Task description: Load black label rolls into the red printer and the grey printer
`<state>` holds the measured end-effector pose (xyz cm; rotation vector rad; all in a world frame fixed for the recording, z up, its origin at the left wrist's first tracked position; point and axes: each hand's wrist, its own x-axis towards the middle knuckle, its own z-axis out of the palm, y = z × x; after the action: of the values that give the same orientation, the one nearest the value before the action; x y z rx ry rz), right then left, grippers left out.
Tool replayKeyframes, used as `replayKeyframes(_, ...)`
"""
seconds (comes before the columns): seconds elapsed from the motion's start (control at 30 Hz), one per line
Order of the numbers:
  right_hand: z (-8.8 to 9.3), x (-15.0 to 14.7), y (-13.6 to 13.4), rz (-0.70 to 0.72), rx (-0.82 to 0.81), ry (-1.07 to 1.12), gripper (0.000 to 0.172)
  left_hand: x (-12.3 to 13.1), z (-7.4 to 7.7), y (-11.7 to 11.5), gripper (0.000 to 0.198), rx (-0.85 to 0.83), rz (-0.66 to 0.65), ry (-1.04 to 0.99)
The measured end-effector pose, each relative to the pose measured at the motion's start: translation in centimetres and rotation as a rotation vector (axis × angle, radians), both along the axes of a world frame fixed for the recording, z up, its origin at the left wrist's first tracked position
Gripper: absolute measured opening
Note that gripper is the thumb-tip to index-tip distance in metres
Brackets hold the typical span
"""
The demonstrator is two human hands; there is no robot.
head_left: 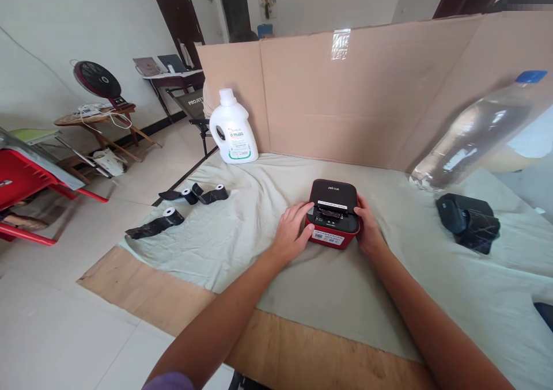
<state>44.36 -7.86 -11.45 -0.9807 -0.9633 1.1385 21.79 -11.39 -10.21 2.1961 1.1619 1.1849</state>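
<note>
A small red and black label printer sits on the pale cloth in the middle of the table. My left hand rests against its left side, fingers curled round the corner and thumb at the front edge. My right hand presses on the printer's right side, fingers wrapped along it. Both hands grip the printer between them. Its black lid is closed, with a paper slot showing on top.
Black-wrapped paper rolls, another, lie at the left of the cloth. A white detergent jug stands at the back. A clear bottle leans at right above a black device. A cardboard wall rings the table.
</note>
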Motion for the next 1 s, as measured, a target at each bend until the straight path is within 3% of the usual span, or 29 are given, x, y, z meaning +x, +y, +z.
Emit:
replayKeyframes(0.27, -1.1, 0.1, 0.1, -0.033, 0.107, -0.142, 0.056, 0.7, -0.3, 0.9, 0.037, -0.091, -0.027, -0.208)
replayKeyframes(0.47, -1.6, 0.8, -1.6, -0.039, 0.141, -0.212, 0.055, 0.5, -0.9, 0.5, 0.052, -0.201, -0.129, -0.325)
replayKeyframes(0.6, -1.7, 2.2, -4.1, 0.198, 0.168, -0.340, 0.076, 1.0, -0.9, -0.1, 0.061, -0.402, -0.122, -0.484)
replayKeyframes(0.67, -1.5, 2.0, -5.0, 0.226, 0.164, -0.486, 0.091, 1.5, -0.8, -0.2, 0.057, -0.447, -0.135, -0.539)
replayKeyframes(0.83, 1.5, -3.3, -3.4, 0.019, 0.302, -0.591, 0.096, 0.6, 1.0, 2.1, 0.048, -0.396, -0.086, -0.658)
replayKeyframes(1.0, 6.3, -12.0, 3.4, 0.118, 0.477, -0.490, 0.090, -6.7, 5.4, 7.6, 0.039, -0.264, 0.064, -0.748)
